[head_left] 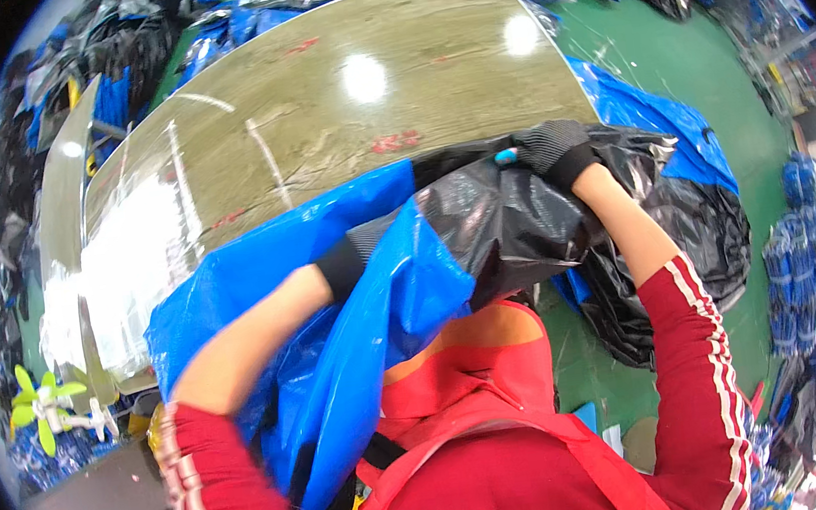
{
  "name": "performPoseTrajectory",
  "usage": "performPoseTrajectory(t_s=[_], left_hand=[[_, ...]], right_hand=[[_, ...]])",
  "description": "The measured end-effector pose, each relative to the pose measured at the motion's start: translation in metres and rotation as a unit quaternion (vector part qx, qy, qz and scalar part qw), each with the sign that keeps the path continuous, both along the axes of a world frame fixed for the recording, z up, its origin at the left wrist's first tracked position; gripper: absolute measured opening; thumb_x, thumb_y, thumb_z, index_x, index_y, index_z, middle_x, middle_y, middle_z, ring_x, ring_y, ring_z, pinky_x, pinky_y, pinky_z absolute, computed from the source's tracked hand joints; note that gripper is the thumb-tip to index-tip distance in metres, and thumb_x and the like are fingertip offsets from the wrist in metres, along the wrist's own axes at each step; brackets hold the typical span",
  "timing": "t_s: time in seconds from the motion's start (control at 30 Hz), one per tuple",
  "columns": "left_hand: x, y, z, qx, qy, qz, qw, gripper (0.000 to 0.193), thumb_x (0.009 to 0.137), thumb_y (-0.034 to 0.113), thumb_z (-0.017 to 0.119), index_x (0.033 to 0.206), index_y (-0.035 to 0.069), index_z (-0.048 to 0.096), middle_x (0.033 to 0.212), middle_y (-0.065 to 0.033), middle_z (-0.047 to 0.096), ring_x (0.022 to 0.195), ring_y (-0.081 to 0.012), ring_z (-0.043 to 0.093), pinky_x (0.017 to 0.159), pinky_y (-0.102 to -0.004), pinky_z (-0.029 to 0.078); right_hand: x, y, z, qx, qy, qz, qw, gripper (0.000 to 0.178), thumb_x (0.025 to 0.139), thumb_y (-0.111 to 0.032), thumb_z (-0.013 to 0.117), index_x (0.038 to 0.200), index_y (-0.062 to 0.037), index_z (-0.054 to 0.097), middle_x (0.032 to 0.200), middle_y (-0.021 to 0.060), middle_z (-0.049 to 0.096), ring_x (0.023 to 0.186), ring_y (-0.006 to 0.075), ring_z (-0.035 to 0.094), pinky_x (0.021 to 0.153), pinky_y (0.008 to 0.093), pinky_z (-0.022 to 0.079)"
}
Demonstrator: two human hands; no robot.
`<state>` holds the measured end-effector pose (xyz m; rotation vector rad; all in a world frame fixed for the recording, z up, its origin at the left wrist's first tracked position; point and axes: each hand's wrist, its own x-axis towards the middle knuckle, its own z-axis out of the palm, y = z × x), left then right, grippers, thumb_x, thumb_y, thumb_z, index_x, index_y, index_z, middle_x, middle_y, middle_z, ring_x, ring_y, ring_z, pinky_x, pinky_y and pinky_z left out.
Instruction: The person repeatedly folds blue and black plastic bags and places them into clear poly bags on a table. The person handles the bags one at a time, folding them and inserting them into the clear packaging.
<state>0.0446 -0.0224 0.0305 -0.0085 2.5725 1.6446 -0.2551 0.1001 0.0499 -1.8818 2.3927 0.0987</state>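
Note:
A large glossy plastic sheet, with a blue part [294,223] and a black part [500,219], lies bunched over the table's near edge and hangs down in front of me. My right hand [557,149], in a grey-and-black knit glove, is closed on the upper edge of the black part; a small turquoise spot shows at its fingertip. My left hand [369,239], gloved the same way, reaches in among the blue folds. One fold covers its fingers, so their grip is hidden.
The long, worn table [309,95] has red marks and white lines. More blue and black sheeting [677,144] hangs off its right end onto the green floor [748,105]. A small green fan [45,407] stands at the left. Blue bundles [811,259] are stacked at the right.

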Motion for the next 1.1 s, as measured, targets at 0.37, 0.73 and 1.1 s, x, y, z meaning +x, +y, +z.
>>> performPoseTrajectory(t_s=[0.37,0.73,1.1], left_hand=[[0.392,0.008,0.087,-0.393,-0.075,0.308,0.863,0.034,0.092,0.022,0.058,0.117,0.001,0.059,0.111,-0.0209,0.061,0.107,-0.0335,0.056,0.097,-0.0446,0.038],[0.374,-0.05,-0.056,-0.318,0.036,0.708,0.63,0.042,0.094,0.038,0.06,0.083,-0.002,0.067,0.061,-0.0155,0.056,0.053,-0.0267,0.049,0.054,-0.0418,0.039],[0.207,-0.034,0.034,-0.542,-0.006,0.536,0.648,0.051,0.084,0.01,0.055,0.134,0.002,0.047,0.142,-0.0221,0.043,0.133,-0.0391,0.037,0.111,-0.0491,0.028]], right_hand=[[-0.021,-0.007,-0.035,0.007,-0.028,-0.042,0.999,0.05,0.084,-0.061,0.055,0.099,-0.017,0.073,0.094,0.0163,0.069,0.087,0.0374,0.066,0.077,0.0471,0.05],[-0.027,0.02,-0.024,-0.106,0.065,-0.071,0.99,0.05,0.09,-0.057,0.048,0.084,-0.0124,0.069,0.085,0.0171,0.069,0.079,0.0384,0.066,0.069,0.049,0.051],[-0.029,0.024,-0.045,-0.03,0.091,-0.062,0.993,0.046,0.088,-0.054,0.05,0.074,-0.0145,0.068,0.074,0.0143,0.067,0.07,0.035,0.066,0.061,0.0473,0.05]])
